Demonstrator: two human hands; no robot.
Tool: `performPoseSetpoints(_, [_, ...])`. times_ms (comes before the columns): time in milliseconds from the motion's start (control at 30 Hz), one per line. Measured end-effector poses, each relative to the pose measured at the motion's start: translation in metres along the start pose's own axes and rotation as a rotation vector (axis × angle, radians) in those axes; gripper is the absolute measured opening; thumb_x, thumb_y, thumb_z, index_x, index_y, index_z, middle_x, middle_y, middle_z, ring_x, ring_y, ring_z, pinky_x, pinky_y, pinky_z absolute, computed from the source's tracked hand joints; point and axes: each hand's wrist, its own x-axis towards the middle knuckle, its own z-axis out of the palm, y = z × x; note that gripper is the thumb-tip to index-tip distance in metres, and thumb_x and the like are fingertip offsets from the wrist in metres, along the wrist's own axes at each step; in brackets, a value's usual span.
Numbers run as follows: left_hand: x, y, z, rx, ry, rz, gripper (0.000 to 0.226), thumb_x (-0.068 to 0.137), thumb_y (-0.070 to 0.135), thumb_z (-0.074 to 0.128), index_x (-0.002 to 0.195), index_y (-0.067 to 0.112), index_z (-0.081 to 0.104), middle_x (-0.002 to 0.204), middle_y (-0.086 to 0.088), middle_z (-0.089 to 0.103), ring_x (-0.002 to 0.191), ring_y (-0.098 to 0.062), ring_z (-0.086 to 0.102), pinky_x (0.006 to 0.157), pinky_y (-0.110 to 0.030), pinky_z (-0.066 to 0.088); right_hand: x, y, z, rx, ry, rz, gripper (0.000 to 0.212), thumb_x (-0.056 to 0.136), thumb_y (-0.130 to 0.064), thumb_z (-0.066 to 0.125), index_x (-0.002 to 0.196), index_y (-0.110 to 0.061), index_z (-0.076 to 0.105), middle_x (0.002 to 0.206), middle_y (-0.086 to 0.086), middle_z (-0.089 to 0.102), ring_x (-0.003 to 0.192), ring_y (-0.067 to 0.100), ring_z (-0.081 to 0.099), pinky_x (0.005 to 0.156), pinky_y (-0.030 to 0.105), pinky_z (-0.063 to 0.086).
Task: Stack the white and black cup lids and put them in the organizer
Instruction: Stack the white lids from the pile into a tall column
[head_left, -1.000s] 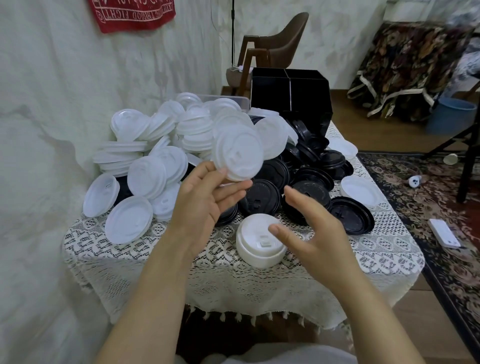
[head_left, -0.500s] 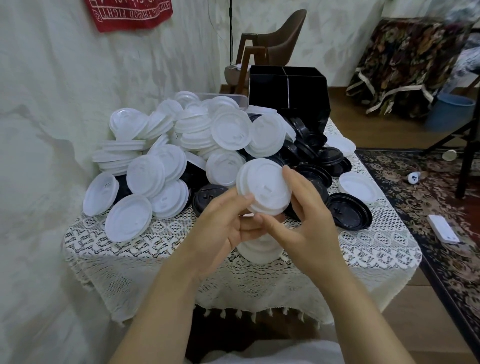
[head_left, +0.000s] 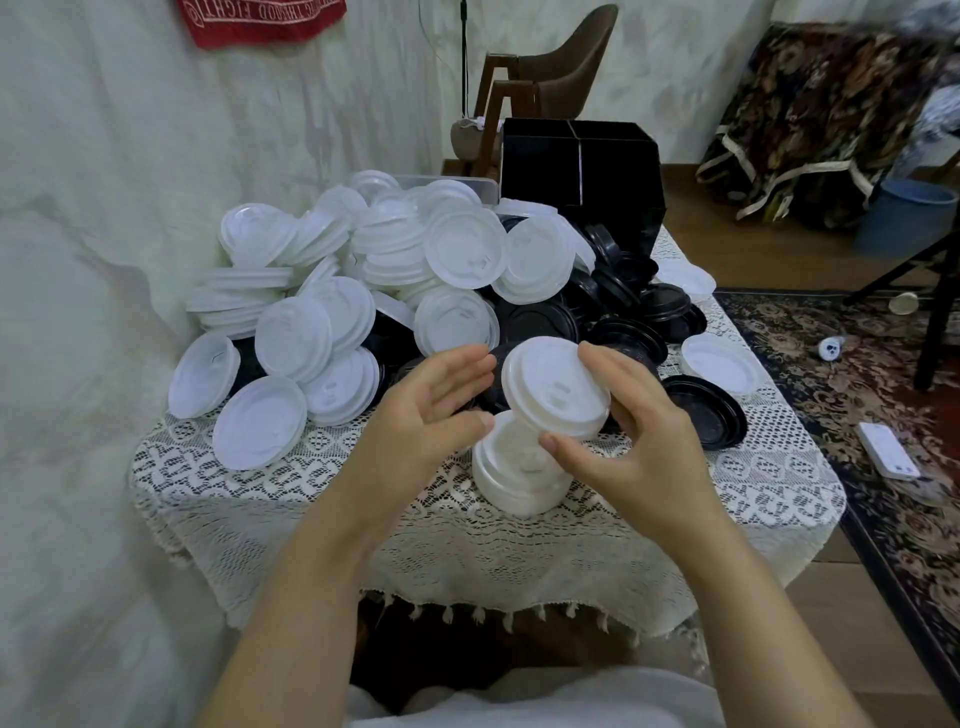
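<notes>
I count two hands, the left hand (head_left: 431, 410) and the right hand (head_left: 639, 447), one black organizer (head_left: 550, 166), one chair (head_left: 566, 73), one blue bucket (head_left: 904, 218), and white lids (head_left: 462, 249) and black lids (head_left: 706, 410) too many to count.

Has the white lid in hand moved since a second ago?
Yes. The white lid has come off the pile, nearer and rightward, now tilted over the white stack, held by the right hand, not the left hand.

1. The white lid (head_left: 556, 387) is tilted with its top toward me. My right hand (head_left: 639, 447) pinches its rim, just above the short white stack (head_left: 514, 475).
2. The loose white lids (head_left: 363, 270) are heaped at rear left.
3. The black lids (head_left: 623, 312) lie jumbled beside them.
4. The black organizer (head_left: 579, 171) stands behind, divided into compartments.
</notes>
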Motion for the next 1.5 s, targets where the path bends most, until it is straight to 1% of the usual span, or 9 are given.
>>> performPoseSetpoints(200, [-0.003,-0.003,-0.001,0.191,-0.113,-0.066,0.074,0.068,0.012,0.075,0.130,0.039,0.046,0.135,0.022,0.052,0.126,0.010,0.045,0.111,-0.025,0.036,-0.002,0.003,-0.006,-0.073,-0.193,0.081,0.080,0.070,-0.022,0.085,0.140,-0.028,0.046,0.136,-0.030,0.042,0.132,-0.005,0.040,0.114,0.031,0.036])
performPoseSetpoints(300, [-0.002,-0.004,-0.002,0.290,-0.120,-0.106,0.076,0.075,0.002,0.079,0.136,0.034,0.046,0.136,0.019,0.052,0.127,0.007,0.046,0.112,-0.026,0.036,-0.003,0.003,-0.005,-0.101,-0.260,0.098,0.080,0.072,-0.020,0.084,0.141,-0.032,0.045,0.134,-0.038,0.037,0.132,-0.007,0.039,0.114,0.027,0.035])
performPoseSetpoints(500, [0.000,-0.007,-0.002,0.448,-0.107,-0.130,0.076,0.075,0.006,0.080,0.138,0.033,0.047,0.131,0.020,0.052,0.125,0.004,0.048,0.109,-0.023,0.037,-0.003,0.008,-0.003,-0.147,-0.326,0.107,0.080,0.075,-0.019,0.082,0.143,-0.032,0.043,0.139,-0.034,0.036,0.132,-0.012,0.034,0.112,0.015,0.030])
performPoseSetpoints(600, [0.000,-0.009,-0.002,0.480,-0.110,-0.134,0.076,0.075,0.007,0.080,0.138,0.033,0.047,0.128,0.022,0.052,0.120,0.006,0.049,0.101,-0.012,0.038,-0.003,0.009,-0.002,-0.155,-0.350,0.128,0.081,0.076,-0.019,0.082,0.145,-0.031,0.042,0.138,-0.037,0.033,0.131,-0.015,0.033,0.109,0.008,0.028])
performPoseSetpoints(700, [0.000,-0.010,-0.002,0.495,-0.115,-0.144,0.074,0.076,0.006,0.079,0.138,0.030,0.048,0.121,0.023,0.051,0.115,0.007,0.049,0.092,-0.005,0.036,-0.003,0.010,-0.001,-0.158,-0.358,0.140,0.081,0.076,-0.020,0.082,0.145,-0.031,0.042,0.142,-0.033,0.036,0.133,-0.012,0.033,0.112,0.015,0.029])
performPoseSetpoints(900, [0.001,-0.012,-0.003,0.532,-0.128,-0.156,0.073,0.075,0.008,0.080,0.138,0.029,0.049,0.121,0.021,0.051,0.117,0.003,0.050,0.100,-0.016,0.037,-0.003,0.010,0.000,-0.165,-0.392,0.169,0.083,0.076,-0.019,0.081,0.147,-0.030,0.040,0.145,-0.030,0.034,0.133,-0.014,0.029,0.115,0.016,0.027])
performPoseSetpoints(1000, [0.002,-0.012,-0.003,0.533,-0.131,-0.162,0.073,0.074,0.007,0.080,0.138,0.028,0.049,0.120,0.021,0.051,0.114,0.004,0.050,0.098,-0.014,0.038,-0.003,0.011,0.000,-0.165,-0.405,0.179,0.084,0.077,-0.020,0.081,0.148,-0.030,0.038,0.147,-0.030,0.031,0.135,-0.015,0.027,0.113,0.012,0.024])
performPoseSetpoints(1200, [0.003,-0.013,-0.003,0.546,-0.143,-0.175,0.074,0.075,0.008,0.080,0.139,0.028,0.048,0.121,0.020,0.051,0.117,0.001,0.050,0.103,-0.019,0.038,-0.003,0.012,0.000,-0.103,-0.420,0.217,0.087,0.074,-0.016,0.083,0.147,-0.030,0.038,0.149,-0.028,0.030,0.138,-0.012,0.026,0.119,0.028,0.027])
performPoseSetpoints(1500, [0.004,-0.015,-0.002,0.532,-0.147,-0.194,0.073,0.077,0.007,0.078,0.139,0.028,0.047,0.120,0.019,0.053,0.115,0.002,0.052,0.099,-0.017,0.041,-0.002,0.013,0.000,-0.148,-0.442,0.242,0.090,0.074,-0.019,0.084,0.148,-0.030,0.035,0.145,-0.033,0.026,0.140,-0.008,0.023,0.121,0.032,0.024])
